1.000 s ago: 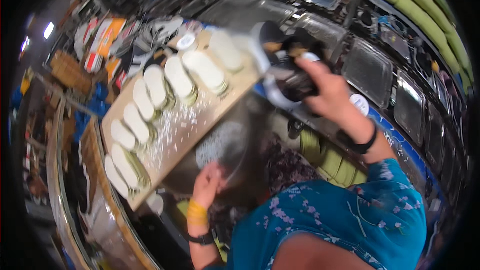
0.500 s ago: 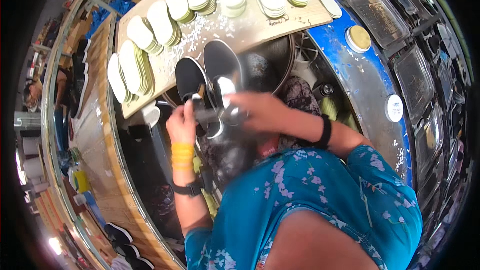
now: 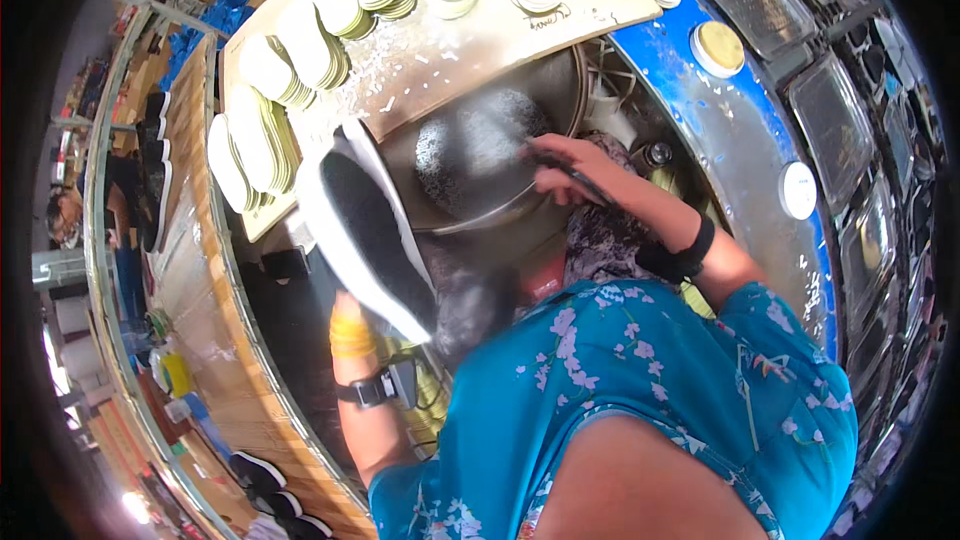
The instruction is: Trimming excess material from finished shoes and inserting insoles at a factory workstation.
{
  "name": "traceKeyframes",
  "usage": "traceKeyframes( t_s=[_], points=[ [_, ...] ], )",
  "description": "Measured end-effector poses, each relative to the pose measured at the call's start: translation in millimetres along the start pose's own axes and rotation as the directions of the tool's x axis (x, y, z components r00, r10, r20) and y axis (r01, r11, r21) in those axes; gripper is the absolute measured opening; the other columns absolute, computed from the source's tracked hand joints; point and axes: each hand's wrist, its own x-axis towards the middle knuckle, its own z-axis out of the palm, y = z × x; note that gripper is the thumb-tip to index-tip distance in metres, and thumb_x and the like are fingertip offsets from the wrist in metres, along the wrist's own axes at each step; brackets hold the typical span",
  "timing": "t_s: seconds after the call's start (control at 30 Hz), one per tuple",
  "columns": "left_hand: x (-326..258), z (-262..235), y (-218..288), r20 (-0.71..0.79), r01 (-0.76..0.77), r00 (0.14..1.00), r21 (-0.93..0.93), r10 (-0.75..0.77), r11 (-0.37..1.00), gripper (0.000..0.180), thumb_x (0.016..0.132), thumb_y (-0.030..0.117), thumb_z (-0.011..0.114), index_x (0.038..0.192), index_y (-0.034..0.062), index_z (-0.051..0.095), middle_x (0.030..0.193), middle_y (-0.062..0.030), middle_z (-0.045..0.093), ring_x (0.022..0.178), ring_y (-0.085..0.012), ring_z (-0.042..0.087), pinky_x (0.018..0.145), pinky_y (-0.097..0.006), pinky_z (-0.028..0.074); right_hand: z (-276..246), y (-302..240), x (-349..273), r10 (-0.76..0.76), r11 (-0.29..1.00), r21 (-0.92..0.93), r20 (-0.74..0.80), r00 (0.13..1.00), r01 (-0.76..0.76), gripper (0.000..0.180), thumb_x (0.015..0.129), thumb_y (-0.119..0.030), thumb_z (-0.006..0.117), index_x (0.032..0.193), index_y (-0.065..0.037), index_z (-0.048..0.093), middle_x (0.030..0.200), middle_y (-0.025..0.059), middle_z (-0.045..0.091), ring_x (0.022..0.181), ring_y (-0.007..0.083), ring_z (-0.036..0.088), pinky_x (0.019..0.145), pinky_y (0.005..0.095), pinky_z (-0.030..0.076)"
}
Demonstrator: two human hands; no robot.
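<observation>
Holding a black slip-on shoe with a white rubber sole rim (image 3: 372, 240) up near the head camera, the person's left hand is mostly hidden behind it, so the exact grip cannot be told, though the shoe is plainly carried from below, where the left forearm with a stack of yellow bands (image 3: 351, 333) and a black wristwatch (image 3: 372, 389) rises to meet it. The shoe's long axis runs on a slant from the upper left, near the board's lower edge, down to the lower right toward the person's chest, its dark fabric opening turned to the camera. The right hand (image 3: 560, 168) lies up and to the right of the shoe, well apart from it, fingers closed around a thin dark brush-like tool (image 3: 577, 176) whose tip reaches left over the shallow round metal pan (image 3: 480, 155). That pan looks dull grey and is coated with a speckled black-and-white film at its middle. Beyond it a pale wooden board (image 3: 430, 60), dusted with white flecks, carries rows of stacked cream-coloured flat shoe soles (image 3: 300, 50) along its far and left edges. A curved blue metal rim (image 3: 690, 90) with a round yellow lid (image 3: 719, 46) bounds the right side. The right hand is nearer the pan; the left alone bears the shoe.
</observation>
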Motion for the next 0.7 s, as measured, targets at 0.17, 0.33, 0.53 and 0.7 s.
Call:
traceKeyframes(
  t_s=[0.17, 0.33, 0.53, 0.7],
  points=[
    [-22, 6, -2, 0.010, 0.084, 0.996, 0.044, -0.084, 0.996, 0.041, 0.087, 0.029, 0.052, 0.116, 0.0007, 0.047, 0.100, -0.0075, 0.057, 0.087, -0.0165, 0.057, 0.075, -0.028, 0.049, 52, -40, 14, -0.345, 0.801, -0.511, 0.030, 0.938, 0.311, 0.055, 0.068, -0.040, 0.069, 0.112, -0.011, 0.051, 0.083, 0.0078, 0.059, 0.078, 0.0239, 0.059, 0.069, 0.0346, 0.044],
    [-31, 7, -13, 0.034, 0.195, 0.980, 0.038, -0.196, 0.980, 0.042, 0.087, 0.031, 0.052, 0.117, 0.0012, 0.047, 0.101, -0.0077, 0.057, 0.089, -0.0168, 0.057, 0.075, -0.028, 0.049, 68, -43, 31, -0.382, 0.784, -0.551, -0.063, 0.922, 0.288, 0.053, 0.067, -0.039, 0.069, 0.109, -0.010, 0.052, 0.085, 0.0104, 0.059, 0.079, 0.0259, 0.059, 0.069, 0.0347, 0.044],
    [-27, 8, -19, 0.020, 0.269, 0.963, -0.003, -0.269, 0.963, 0.044, 0.087, 0.033, 0.051, 0.117, 0.0018, 0.047, 0.102, -0.0080, 0.056, 0.090, -0.0171, 0.056, 0.076, -0.028, 0.049, 72, -44, 24, -0.139, 0.862, -0.503, -0.106, 0.985, 0.068, 0.051, 0.070, -0.031, 0.070, 0.111, -0.008, 0.052, 0.086, 0.0133, 0.059, 0.078, 0.0224, 0.058, 0.069, 0.0321, 0.044],
    [-34, 8, -23, 0.028, 0.347, 0.937, -0.012, -0.347, 0.938, 0.045, 0.087, 0.036, 0.050, 0.118, 0.0022, 0.046, 0.104, -0.0082, 0.056, 0.092, -0.0174, 0.056, 0.076, -0.029, 0.050, 76, -62, -2, -0.480, 0.772, -0.504, -0.062, 0.875, 0.388, 0.052, 0.069, -0.031, 0.072, 0.112, -0.009, 0.052, 0.094, 0.0135, 0.059, 0.082, 0.0229, 0.060, 0.071, 0.0323, 0.046]
  ],
)
